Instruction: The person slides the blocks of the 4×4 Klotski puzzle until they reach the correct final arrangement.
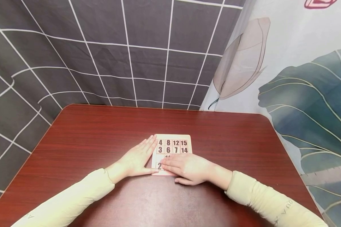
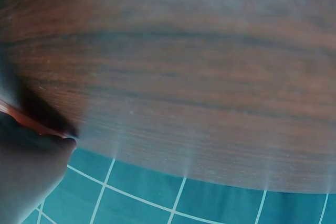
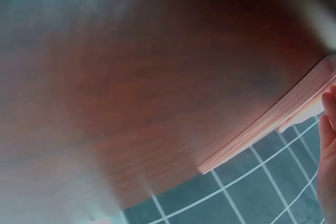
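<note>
A pale sliding number puzzle (image 1: 174,136) lies flat on the table, with dark-numbered square tiles in its frame. Its two far rows read 4, 8, 12, 15 and 3, 6, 7, 14. My left hand (image 1: 134,157) rests along the left edge, fingers straight and thumb spread toward the near left corner. Across the lower rows lies my right hand (image 1: 191,168), its extended fingers touching the tiles near the 2 and hiding most of those rows. In the right wrist view, the puzzle's side edge (image 3: 268,121) shows beside the fingers (image 3: 326,129).
The reddish-brown wooden table (image 1: 102,132) has rounded far corners. Behind it hangs a dark grey curtain (image 1: 147,63) with a white grid. A white curtain with large leaf prints (image 1: 307,94) hangs along the right side.
</note>
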A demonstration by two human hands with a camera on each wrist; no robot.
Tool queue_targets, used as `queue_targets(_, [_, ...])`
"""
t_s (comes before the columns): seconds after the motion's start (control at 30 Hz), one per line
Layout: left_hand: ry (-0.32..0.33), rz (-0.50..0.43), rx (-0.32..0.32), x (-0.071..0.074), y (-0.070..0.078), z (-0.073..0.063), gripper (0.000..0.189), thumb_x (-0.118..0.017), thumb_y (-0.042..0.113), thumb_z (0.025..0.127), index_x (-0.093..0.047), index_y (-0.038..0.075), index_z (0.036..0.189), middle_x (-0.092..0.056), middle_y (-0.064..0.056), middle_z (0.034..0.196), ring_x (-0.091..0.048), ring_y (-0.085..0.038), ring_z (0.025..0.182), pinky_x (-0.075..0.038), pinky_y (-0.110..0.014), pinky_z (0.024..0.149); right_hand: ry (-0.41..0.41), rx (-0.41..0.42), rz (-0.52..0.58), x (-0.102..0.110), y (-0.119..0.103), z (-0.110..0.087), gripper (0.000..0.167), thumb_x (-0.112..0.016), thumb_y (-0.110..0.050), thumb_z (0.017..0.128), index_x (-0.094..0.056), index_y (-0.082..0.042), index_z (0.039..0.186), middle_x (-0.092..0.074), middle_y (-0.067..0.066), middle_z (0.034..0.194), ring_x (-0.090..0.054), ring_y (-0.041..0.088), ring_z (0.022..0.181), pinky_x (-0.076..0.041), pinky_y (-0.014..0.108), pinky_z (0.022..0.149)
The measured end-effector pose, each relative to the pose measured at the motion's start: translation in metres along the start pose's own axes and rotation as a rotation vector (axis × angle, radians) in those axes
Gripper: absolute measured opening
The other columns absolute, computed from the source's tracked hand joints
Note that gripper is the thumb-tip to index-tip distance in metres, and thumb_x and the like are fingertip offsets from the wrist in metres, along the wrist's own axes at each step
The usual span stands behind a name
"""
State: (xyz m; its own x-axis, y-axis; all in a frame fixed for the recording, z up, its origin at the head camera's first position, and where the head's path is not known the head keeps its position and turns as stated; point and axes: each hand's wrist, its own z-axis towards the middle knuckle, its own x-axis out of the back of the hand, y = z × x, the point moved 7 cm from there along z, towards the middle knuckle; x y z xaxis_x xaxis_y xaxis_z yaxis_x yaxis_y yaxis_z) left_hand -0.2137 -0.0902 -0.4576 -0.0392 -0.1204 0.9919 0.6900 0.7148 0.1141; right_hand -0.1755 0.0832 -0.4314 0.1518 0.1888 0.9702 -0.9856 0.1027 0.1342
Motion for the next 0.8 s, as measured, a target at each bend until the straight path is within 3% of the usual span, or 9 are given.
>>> queue_targets(0.2, [-0.011,0.005,0.006,-0.001,0.0,0.0,0.108,-0.067,0.065,0.093,-0.032,-0.01,0.161,-0.024,-0.029,0.173,-0.029,-0.041,0.162,-0.033,-0.049,0.132,0.012,-0.063,0.006,-0.001,0.021,0.003,0.056,-0.071,-0.032,0.098,-0.063,-0.003,0.146,-0.068,0.008,0.147,-0.064,0.022,0.139,-0.051,0.038,0.119])
queue_targets(0.47, [-0.021,0.003,0.01,-0.002,0.0,0.0,0.109,-0.066,0.066,0.093,-0.03,-0.01,0.163,-0.023,-0.027,0.174,-0.027,-0.039,0.163,-0.032,-0.048,0.132,-0.038,-0.118,-0.01,-0.011,0.041,0.013,0.055,-0.067,-0.034,0.101,-0.061,-0.005,0.148,-0.066,0.007,0.149,-0.062,0.021,0.141,-0.049,0.038,0.121])
queue_targets(0.8, [0.0,0.003,0.0,0.001,0.001,0.0,0.108,-0.067,0.065,0.093,-0.032,-0.011,0.161,-0.026,-0.029,0.173,-0.03,-0.041,0.161,-0.035,-0.049,0.131,-0.073,-0.12,0.003,-0.014,0.039,0.016,0.055,-0.065,-0.034,0.102,-0.061,-0.005,0.148,-0.067,0.007,0.149,-0.062,0.02,0.142,-0.048,0.037,0.122])
